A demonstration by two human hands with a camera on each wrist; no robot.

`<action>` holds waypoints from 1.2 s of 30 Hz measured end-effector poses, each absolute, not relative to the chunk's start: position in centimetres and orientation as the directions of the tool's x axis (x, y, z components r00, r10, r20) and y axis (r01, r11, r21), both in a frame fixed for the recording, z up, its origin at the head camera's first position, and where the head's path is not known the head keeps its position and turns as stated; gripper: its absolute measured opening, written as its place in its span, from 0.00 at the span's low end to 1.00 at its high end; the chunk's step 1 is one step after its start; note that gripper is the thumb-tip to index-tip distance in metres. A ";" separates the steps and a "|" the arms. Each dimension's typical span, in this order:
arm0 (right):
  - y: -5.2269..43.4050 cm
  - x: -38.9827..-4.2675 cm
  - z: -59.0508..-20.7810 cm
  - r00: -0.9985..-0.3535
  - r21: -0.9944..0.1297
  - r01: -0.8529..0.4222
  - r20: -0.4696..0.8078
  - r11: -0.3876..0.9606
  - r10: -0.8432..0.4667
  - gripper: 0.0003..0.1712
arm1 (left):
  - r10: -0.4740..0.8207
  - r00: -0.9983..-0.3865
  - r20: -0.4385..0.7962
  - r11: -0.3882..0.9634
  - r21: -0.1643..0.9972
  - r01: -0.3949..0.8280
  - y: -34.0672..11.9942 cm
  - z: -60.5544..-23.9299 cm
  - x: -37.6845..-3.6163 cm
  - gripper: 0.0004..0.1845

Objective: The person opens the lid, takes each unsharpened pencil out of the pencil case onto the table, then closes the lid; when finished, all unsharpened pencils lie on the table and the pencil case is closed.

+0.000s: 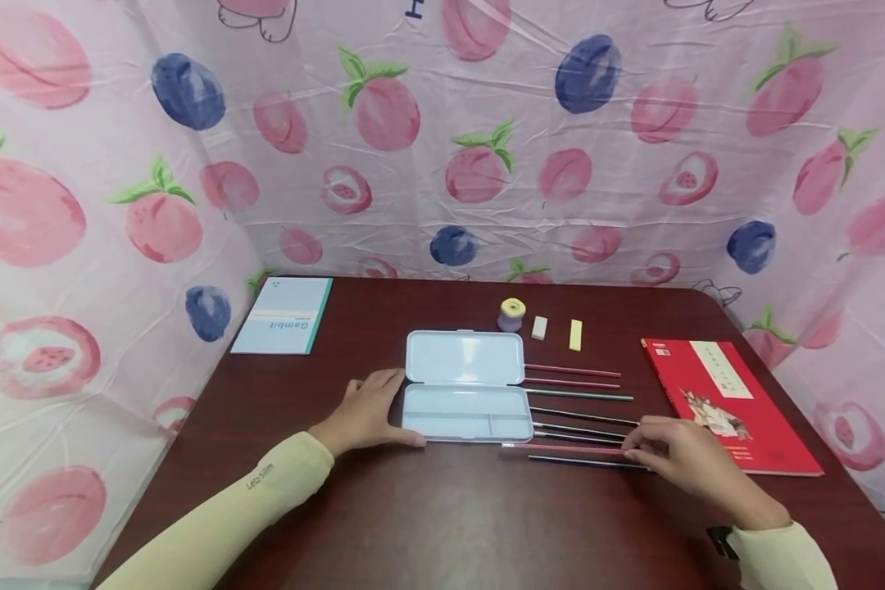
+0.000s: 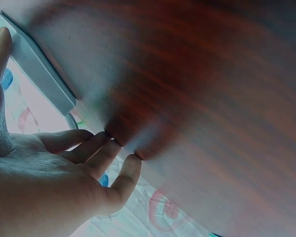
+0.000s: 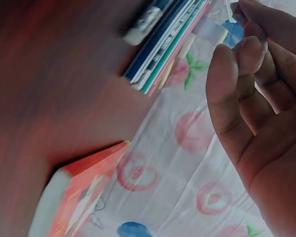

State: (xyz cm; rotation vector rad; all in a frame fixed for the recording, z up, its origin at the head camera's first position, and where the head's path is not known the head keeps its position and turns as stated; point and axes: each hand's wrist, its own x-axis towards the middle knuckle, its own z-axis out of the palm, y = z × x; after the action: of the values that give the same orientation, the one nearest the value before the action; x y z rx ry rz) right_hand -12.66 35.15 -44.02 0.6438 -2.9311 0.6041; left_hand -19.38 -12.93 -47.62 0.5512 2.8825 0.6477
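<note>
A pale blue pencil box [image 1: 453, 401] lies with its lid [image 1: 464, 358] raised back and bare compartments in its lower half. My left hand [image 1: 369, 412] is spread at its left side, thumb along the front left corner. In the left wrist view, the fingers [image 2: 96, 150] are extended with their tips at the tabletop. My right hand [image 1: 682, 459] pinches the right end of a thin pink pencil [image 1: 560, 447] between thumb and fingers. A shadow shows beneath the pencil's pale left end. Several more pencils [image 1: 578, 397] lie in a row right of the box.
Behind the box stand a yellow-topped round object [image 1: 512, 315], a white eraser [image 1: 539, 328] and a yellow strip [image 1: 575, 335]. A red book [image 1: 733, 410] lies beyond my right hand, and a light blue notebook [image 1: 283, 315] at the back left. Fruit-patterned cloth [image 1: 413, 188] surrounds the table.
</note>
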 end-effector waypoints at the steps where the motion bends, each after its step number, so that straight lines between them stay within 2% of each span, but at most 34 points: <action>1: 35.4 -12.5 -44.1 -0.908 -0.365 -0.420 0.159 0.831 -0.389 0.14 | 0.379 -0.924 -0.052 0.841 0.437 0.320 -12.9 -47.6 -19.4 0.71; 11: 37.3 -11.4 -45.2 -0.888 -0.370 -0.456 0.133 0.809 -0.440 0.11 | 0.380 -0.923 -0.063 0.843 0.433 0.318 -12.9 -47.5 -19.4 0.71; 19: 37.7 -11.2 -45.2 -0.911 -0.390 -0.392 0.039 0.833 -0.411 0.09 | 0.377 -0.924 -0.069 0.848 0.428 0.314 -12.9 -47.4 -19.5 0.70; 30: 38.5 -11.1 -45.3 -0.900 -0.398 -0.405 0.013 0.823 -0.436 0.09 | 0.377 -0.924 -0.069 0.846 0.433 0.313 -12.8 -47.3 -19.4 0.70; 36: 38.5 -11.0 -45.3 -0.909 -0.403 -0.363 -0.044 0.840 -0.414 0.09 | 0.374 -0.925 -0.068 0.849 0.427 0.311 -12.9 -47.4 -19.4 0.70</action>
State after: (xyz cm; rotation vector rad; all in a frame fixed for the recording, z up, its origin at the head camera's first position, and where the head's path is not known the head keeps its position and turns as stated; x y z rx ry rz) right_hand -11.01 38.45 -45.31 0.6649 -3.1375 0.6451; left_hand -19.35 -12.87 -47.38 0.5359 2.8766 0.6262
